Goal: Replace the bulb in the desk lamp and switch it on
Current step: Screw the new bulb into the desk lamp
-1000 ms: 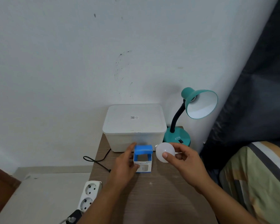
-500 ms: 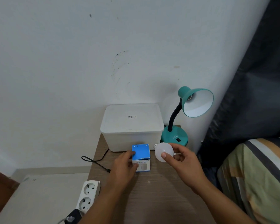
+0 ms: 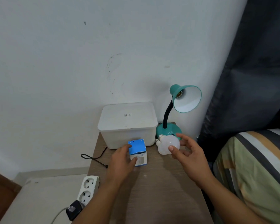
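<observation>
Two white bulbs show near the table's far right: one bulb (image 3: 169,143) is pinched by the right hand (image 3: 188,155), another bulb (image 3: 161,151) lies touching it below. One teal lamp (image 3: 178,110) stands behind, socket bare. The left hand (image 3: 123,160) grips one blue bulb box (image 3: 137,152) before one white bin (image 3: 128,123).

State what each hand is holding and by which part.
The right hand holds a white bulb by its round globe, thumb in front. The left hand grips the blue and white bulb box by its left side and front.
</observation>
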Motion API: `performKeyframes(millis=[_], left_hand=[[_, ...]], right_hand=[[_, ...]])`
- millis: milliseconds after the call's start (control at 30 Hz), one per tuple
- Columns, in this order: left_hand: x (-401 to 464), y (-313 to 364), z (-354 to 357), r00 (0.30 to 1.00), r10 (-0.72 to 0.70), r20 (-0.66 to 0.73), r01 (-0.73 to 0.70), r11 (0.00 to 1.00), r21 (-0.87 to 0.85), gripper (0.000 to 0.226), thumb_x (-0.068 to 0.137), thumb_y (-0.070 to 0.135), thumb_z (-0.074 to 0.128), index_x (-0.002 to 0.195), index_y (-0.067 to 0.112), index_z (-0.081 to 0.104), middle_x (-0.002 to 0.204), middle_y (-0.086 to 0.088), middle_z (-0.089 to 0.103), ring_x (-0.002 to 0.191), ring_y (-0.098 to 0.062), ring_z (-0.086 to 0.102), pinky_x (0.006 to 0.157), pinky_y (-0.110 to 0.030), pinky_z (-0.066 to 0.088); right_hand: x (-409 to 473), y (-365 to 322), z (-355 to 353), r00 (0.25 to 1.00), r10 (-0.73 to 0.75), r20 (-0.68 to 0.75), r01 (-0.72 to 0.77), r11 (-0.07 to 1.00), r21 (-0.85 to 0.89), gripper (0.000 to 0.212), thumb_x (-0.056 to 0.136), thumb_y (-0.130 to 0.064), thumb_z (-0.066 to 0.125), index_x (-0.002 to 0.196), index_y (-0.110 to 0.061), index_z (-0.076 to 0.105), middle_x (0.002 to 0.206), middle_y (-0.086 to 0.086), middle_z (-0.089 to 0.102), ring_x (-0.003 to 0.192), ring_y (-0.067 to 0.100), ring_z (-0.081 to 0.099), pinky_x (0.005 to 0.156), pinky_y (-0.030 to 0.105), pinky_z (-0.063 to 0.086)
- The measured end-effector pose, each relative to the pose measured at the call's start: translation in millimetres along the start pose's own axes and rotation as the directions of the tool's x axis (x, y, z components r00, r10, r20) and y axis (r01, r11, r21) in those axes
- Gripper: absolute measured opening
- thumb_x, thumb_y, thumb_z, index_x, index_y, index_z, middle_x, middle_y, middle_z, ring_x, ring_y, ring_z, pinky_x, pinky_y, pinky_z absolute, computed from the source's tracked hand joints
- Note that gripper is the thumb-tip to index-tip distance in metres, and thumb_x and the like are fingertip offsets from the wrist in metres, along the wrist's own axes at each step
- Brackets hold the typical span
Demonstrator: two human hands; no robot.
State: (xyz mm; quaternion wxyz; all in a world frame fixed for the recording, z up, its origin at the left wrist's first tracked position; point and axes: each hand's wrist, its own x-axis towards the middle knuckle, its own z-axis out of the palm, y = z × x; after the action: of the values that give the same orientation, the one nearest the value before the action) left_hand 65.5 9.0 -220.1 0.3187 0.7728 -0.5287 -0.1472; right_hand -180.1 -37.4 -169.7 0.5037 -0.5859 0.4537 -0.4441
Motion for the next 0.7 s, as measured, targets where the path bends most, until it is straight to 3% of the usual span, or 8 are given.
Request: performKeyframes(millis=[100,233,333,467,567,700], left_hand=[[-3,17,-6,0.995,0.077,-0.064,-0.077,0.997,0.001,0.043,0.088,0.028,0.072,0.128,0.021,0.059,0.123,0.003,0.064,0.108,-0.007,0.059,0.084,-0.018,0.04],[1,48,-8,0.979,0.189,-0.078,-0.192,0.981,-0.031,0.041,0.089,0.03,0.07,0.128,0.025,0.057,0.117,0.008,0.064,0.105,-0.004,0.058,0.081,-0.012,0.038],[12,75,-5,0.961,0.271,-0.047,-0.274,0.96,-0.057,0.047,0.088,0.033,0.072,0.131,0.027,0.055,0.119,0.011,0.063,0.109,-0.004,0.058,0.089,-0.016,0.041],[36,116,-2,0.938,0.348,0.015,-0.344,0.933,-0.102,0.058,0.085,0.033,0.075,0.137,0.033,0.047,0.126,0.014,0.057,0.113,-0.001,0.053,0.097,-0.02,0.044],[61,140,3,0.92,0.389,0.041,-0.382,0.916,-0.125,0.069,0.081,0.03,0.079,0.14,0.034,0.044,0.133,0.008,0.056,0.119,-0.008,0.054,0.103,-0.03,0.048],[92,165,10,0.894,0.445,0.05,-0.434,0.889,-0.145,0.08,0.076,0.024,0.082,0.143,0.034,0.038,0.134,0.013,0.048,0.124,-0.011,0.05,0.105,-0.031,0.044]], right_hand=[[-4,-2,-12,0.999,-0.038,-0.04,0.039,0.999,0.029,0.049,0.079,-0.03,0.079,0.125,-0.04,0.062,0.117,-0.003,0.063,0.089,0.031,0.072,0.081,0.05,0.06],[-6,-7,-27,0.993,-0.089,-0.084,0.09,0.996,0.009,0.052,0.084,-0.023,0.074,0.132,-0.034,0.057,0.119,-0.011,0.06,0.093,0.012,0.072,0.081,0.036,0.061],[3,-11,-41,0.989,-0.114,-0.098,0.115,0.993,0.007,0.047,0.085,-0.021,0.073,0.126,-0.041,0.058,0.12,-0.012,0.062,0.095,0.006,0.071,0.081,0.029,0.06],[30,-20,-64,0.978,-0.144,-0.147,0.153,0.987,0.047,0.045,0.085,-0.012,0.073,0.123,-0.034,0.06,0.117,-0.006,0.068,0.094,0.01,0.072,0.083,0.028,0.058],[53,-26,-75,0.973,-0.17,-0.153,0.183,0.98,0.073,0.054,0.079,-0.001,0.077,0.121,-0.031,0.059,0.114,-0.003,0.069,0.096,0.008,0.071,0.081,0.022,0.057],[83,-29,-76,0.964,-0.214,-0.155,0.215,0.977,-0.015,0.063,0.072,-0.003,0.083,0.12,-0.034,0.057,0.114,-0.009,0.065,0.096,0.006,0.069,0.079,0.021,0.057]])
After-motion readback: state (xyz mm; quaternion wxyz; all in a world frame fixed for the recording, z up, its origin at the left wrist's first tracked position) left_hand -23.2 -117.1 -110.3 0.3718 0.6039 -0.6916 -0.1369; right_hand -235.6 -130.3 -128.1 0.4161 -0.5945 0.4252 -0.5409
